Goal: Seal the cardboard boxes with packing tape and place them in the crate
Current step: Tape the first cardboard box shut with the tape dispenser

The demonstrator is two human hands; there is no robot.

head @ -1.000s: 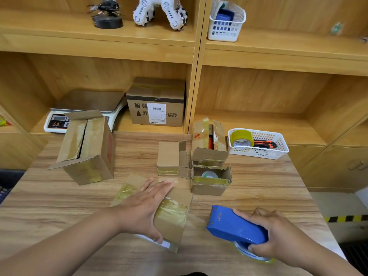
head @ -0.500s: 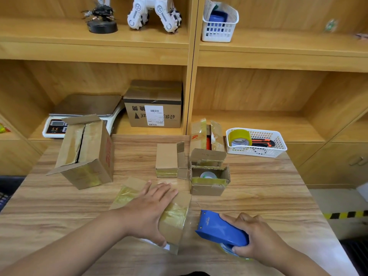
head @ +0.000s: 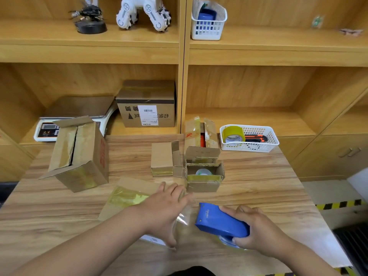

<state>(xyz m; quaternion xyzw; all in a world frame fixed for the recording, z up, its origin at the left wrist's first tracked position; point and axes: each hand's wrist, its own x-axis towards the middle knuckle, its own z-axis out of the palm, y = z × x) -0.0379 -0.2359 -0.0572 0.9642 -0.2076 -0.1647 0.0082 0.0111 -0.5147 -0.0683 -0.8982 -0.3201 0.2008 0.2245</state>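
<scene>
Left hand (head: pixel 165 208) lies flat on the box (head: pixel 127 194) at the near middle of the table (head: pixel 258 182), fingers straight and spread, pressing down, nothing gripped. That box lies low and tilted across the wood, with yellowed old tape on its far-left part and a white label peeking out at its near edge. Right hand (head: pixel 256 230) is wrapped round the blue dispenser (head: pixel 219 222), fingers curled under its rear, thumb on top. The dispenser's nose sits just beside the box's right end, and a clear strip of tape (head: pixel 183 218) runs from it onto the box under the left hand's fingertips.

Further back, the big box (head: pixel 79 154) stands at the left, top flaps closed but unsealed, one end flap hanging out. Mid-table sits a small box (head: pixel 161 158), and touching its right side, an open box (head: pixel 203 178) with a roll inside. Behind that stands a tall box (head: pixel 201 134), open, something orange in it. At the right, a white basket (head: pixel 258 148) holds a yellow roll (head: pixel 233 133) and an orange knife (head: pixel 254 138).
</scene>
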